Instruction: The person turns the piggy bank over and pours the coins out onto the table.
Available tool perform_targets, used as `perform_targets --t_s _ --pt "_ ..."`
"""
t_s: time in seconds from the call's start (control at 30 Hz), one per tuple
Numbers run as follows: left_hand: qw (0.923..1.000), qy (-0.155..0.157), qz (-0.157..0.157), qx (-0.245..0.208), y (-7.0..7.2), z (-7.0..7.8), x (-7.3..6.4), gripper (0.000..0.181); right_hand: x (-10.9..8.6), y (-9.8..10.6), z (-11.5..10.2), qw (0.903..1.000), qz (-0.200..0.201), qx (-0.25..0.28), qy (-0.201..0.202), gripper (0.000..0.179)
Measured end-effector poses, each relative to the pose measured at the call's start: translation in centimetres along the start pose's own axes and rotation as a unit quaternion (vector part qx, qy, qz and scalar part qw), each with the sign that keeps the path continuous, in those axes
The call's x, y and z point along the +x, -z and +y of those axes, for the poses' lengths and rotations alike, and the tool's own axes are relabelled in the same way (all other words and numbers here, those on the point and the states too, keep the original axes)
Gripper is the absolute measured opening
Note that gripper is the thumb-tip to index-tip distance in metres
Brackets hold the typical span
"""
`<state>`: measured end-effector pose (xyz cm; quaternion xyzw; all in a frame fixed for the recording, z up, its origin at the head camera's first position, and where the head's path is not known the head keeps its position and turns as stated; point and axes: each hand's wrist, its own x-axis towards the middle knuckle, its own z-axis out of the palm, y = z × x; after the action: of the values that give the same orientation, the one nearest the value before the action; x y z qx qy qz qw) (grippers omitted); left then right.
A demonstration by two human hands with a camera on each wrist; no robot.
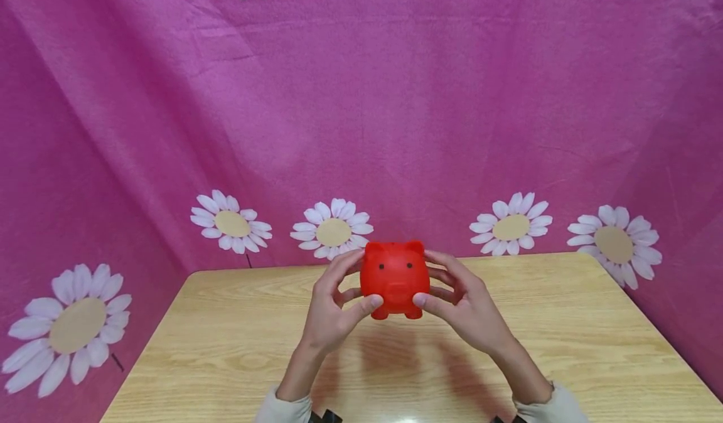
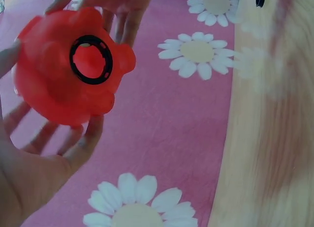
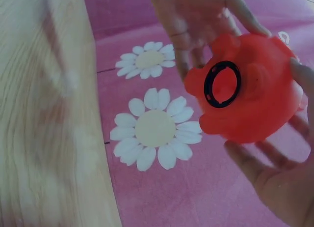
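Note:
A red piggy bank (image 1: 395, 282) with two black eyes, small ears and a snout faces me, held upright above the table. My left hand (image 1: 333, 313) grips its left side, thumb in front near a foot and fingers behind. On the other side my right hand (image 1: 469, 307) holds it the same way. Its underside shows in the wrist views, where a black ring (image 2: 73, 60) surrounds a round opening between the stubby feet. In the right wrist view the red body (image 3: 267, 109) sits between both hands' fingers.
Below lies a light wood-grain table (image 1: 237, 341), with shadows of the hands and piggy bank on it. A pink cloth (image 1: 395, 109) with white daisies and lettering hangs behind and along the sides of the table.

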<state>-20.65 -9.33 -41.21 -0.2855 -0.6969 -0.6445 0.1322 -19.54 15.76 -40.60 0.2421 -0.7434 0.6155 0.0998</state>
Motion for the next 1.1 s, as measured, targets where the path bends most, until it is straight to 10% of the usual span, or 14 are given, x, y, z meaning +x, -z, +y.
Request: perform_targets --t_s 0.3,1.1 --pt "0.974 0.22 0.0 0.053 -1.4 -0.6 -0.1 0.057 0.2 -0.5 0.3 0.9783 -0.004 0.013 -0.207 0.054" --pt "0.973 0.224 0.02 0.051 -1.5 -0.3 0.0 0.058 0.3 -0.3 0.2 0.9816 -0.007 0.033 -0.188 0.052"
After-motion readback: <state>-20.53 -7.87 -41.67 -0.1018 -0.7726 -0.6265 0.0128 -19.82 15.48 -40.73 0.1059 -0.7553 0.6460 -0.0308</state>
